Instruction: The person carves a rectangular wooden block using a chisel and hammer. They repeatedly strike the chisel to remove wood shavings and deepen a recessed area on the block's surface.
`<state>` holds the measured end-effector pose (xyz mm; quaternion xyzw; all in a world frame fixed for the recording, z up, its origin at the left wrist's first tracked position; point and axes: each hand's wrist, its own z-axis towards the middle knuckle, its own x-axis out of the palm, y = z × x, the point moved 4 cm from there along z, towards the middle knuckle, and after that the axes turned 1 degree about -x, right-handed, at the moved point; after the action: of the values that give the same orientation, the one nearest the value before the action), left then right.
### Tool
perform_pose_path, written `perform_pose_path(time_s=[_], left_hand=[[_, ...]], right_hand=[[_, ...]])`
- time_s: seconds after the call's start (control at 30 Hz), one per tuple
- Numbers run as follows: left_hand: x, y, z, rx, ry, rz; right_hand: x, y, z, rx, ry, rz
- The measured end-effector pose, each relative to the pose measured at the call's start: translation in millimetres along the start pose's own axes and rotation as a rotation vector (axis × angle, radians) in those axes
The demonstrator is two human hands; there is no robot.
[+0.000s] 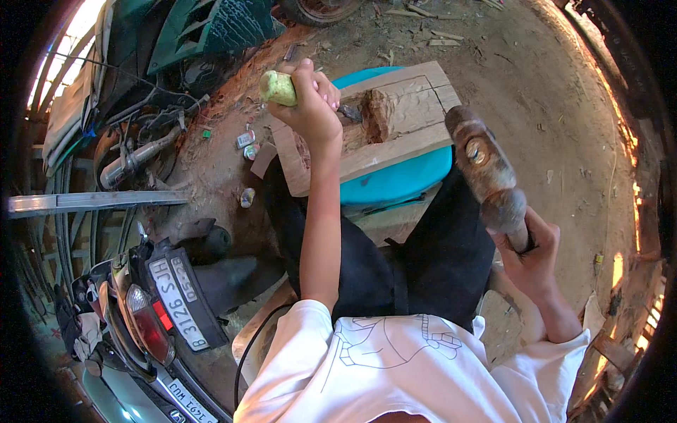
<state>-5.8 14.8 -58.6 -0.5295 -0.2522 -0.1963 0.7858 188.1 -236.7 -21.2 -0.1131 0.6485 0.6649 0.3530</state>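
Observation:
My left hand (pixel 310 102) is closed around a chisel with a pale yellow-green handle (pixel 278 89). Its dark metal blade (pixel 349 112) points right into the rough hollow cut in a thick wooden block (pixel 384 151). That block lies across a turquoise plastic stool (pixel 430 168) in front of my knees. On the right, my right hand (pixel 530 257) grips a heavy, worn hammer (pixel 486 169) by its handle. The hammer head is held up, apart from the chisel, and overlaps the block's right edge in view. Its handle is mostly hidden by the head and my fingers.
Parked motorbikes with a red tail light (pixel 151 328) stand at the lower left. A metal bar (pixel 99 202) juts in from the left. Small containers (pixel 247 139) litter the dirt floor (pixel 536 92), with wood chips farther off. A wheel (pixel 321 8) is at the far edge.

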Motion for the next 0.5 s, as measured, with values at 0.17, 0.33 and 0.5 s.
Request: perform_pose_path(time_s=[0.17,0.33,0.5], left_hand=[[-6.1,-0.6,5.3,0.018,-0.025,0.002],[-7.1,-10.5,10.4,0.006,-0.052,-0.017],[-10.6,-3.3,11.1,-0.028,-0.019,-0.028]], right_hand=[[1.6,-8.6,1.9,0.119,0.005,0.046],[0.7,-9.3,4.9,0.233,-0.004,0.143],[0.8,-19.3,2.2,0.272,-0.002,0.21]])
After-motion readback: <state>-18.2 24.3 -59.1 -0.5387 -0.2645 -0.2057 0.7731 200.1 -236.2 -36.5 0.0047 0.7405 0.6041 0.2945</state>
